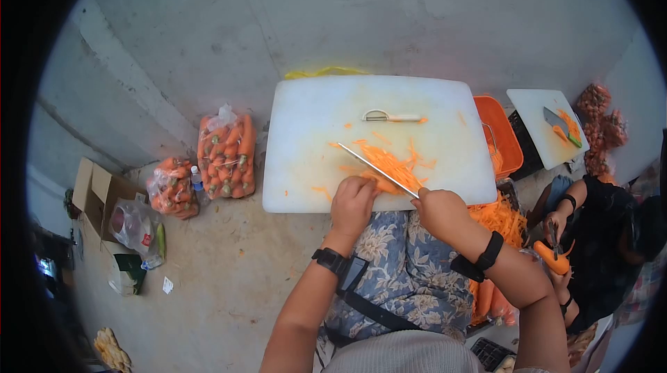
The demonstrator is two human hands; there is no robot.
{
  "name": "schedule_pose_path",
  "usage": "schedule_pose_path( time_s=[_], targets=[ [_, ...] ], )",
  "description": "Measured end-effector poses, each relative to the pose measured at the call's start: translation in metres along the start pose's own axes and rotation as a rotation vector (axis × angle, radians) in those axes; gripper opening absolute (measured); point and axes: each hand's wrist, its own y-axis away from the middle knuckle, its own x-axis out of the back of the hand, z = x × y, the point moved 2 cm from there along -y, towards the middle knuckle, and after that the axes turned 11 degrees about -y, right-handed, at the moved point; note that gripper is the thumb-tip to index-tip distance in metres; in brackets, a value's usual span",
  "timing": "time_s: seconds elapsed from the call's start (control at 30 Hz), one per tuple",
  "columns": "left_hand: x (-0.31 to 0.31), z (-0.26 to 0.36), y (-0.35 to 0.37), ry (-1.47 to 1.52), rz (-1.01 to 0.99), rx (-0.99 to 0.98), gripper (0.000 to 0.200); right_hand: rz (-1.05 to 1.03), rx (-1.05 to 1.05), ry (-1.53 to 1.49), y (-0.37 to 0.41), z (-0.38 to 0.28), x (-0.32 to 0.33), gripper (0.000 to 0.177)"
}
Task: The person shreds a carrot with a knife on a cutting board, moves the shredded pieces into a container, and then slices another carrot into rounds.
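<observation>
A large white cutting board (313, 112) lies in front of me, with a pile of thin carrot strips (391, 162) near its middle. My right hand (443, 214) is closed round the handle of a long knife (375, 168), its blade slanting up to the left along the strips. At the board's near edge my left hand (353, 203) is bent, fingertips on a piece of carrot (381, 182) beside the blade; the piece is partly hidden. A white peeler (392, 117) lies further back on the board.
Bags of whole carrots (226, 157) and a cardboard box (101, 192) stand left. An orange basket (501, 133) is right, above shredded carrots (501, 220). A co-worker (611, 255) peels a carrot (552, 257) near a smaller board (531, 112) holding a knife (554, 121).
</observation>
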Motion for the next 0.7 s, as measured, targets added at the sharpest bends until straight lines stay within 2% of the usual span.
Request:
schedule_pose_path(
  time_s=[0.13, 0.3, 0.4, 0.5, 0.6, 0.7],
  targets=[
    [-0.002, -0.003, 0.0, -0.005, -0.002, -0.002, 0.022, 0.002, 0.026, -0.026, -0.008, -0.008, 0.021, 0.026],
    [0.0, -0.001, 0.002, -0.009, 0.023, -0.023, 0.023, -0.012, -0.09, -0.058, 0.005, -0.036, 0.045, 0.026],
    [0.0, -0.001, 0.002, -0.016, 0.0, -0.025, 0.023, -0.064, -0.056, -0.061, 0.001, -0.013, 0.01, 0.026],
    [0.001, -0.001, 0.0, 0.007, 0.01, -0.019, 0.021, -0.099, -0.097, -0.06, -0.004, -0.011, 0.008, 0.026],
    [-0.004, -0.003, 0.003, 0.008, 0.001, -0.002, 0.019, -0.014, 0.009, -0.054, -0.005, -0.006, 0.012, 0.027],
    [-0.001, -0.002, 0.003, -0.002, 0.015, -0.024, 0.021, 0.012, -0.041, -0.055, -0.001, -0.03, 0.038, 0.027]
  ],
)
